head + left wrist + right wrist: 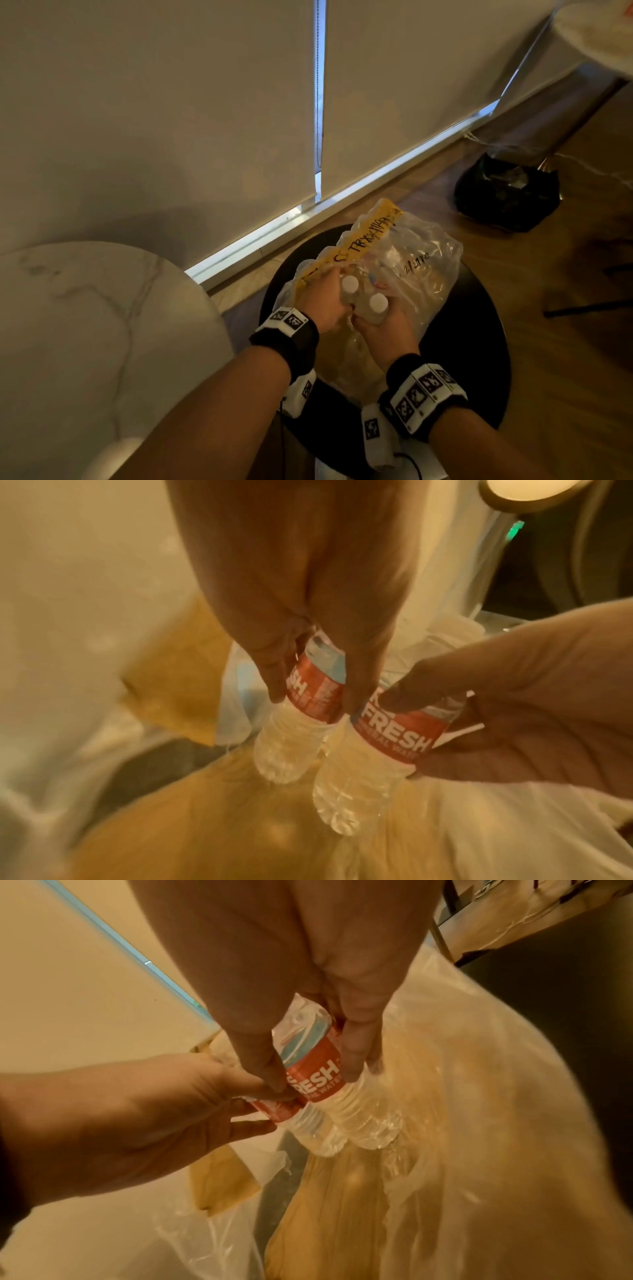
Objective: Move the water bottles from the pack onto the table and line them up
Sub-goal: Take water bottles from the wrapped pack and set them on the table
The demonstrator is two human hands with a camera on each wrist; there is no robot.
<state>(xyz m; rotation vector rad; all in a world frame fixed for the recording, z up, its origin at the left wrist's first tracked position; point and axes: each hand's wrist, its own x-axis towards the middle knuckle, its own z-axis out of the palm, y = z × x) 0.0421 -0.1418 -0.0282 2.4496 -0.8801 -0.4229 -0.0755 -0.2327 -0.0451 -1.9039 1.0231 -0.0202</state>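
Note:
Two clear water bottles with red labels and white caps are held side by side over the torn plastic pack [423,270]. My left hand [327,301] grips the left bottle [350,284] round its label. In the left wrist view, the left hand [313,700] has fingers and thumb curled on either side of this bottle [291,748]. My right hand [385,325] grips the right bottle [378,303]. The right wrist view shows the right hand [313,1083] wrapped round that bottle's [363,1121] label. Both bottle bases hang just above the crumpled wrap.
The pack lies on a round black stool [479,342]. A white marble table [85,325] is to the left, its edge close to the stool. A black bag [507,195] sits on the wooden floor at the far right. Window blinds [171,120] hang behind.

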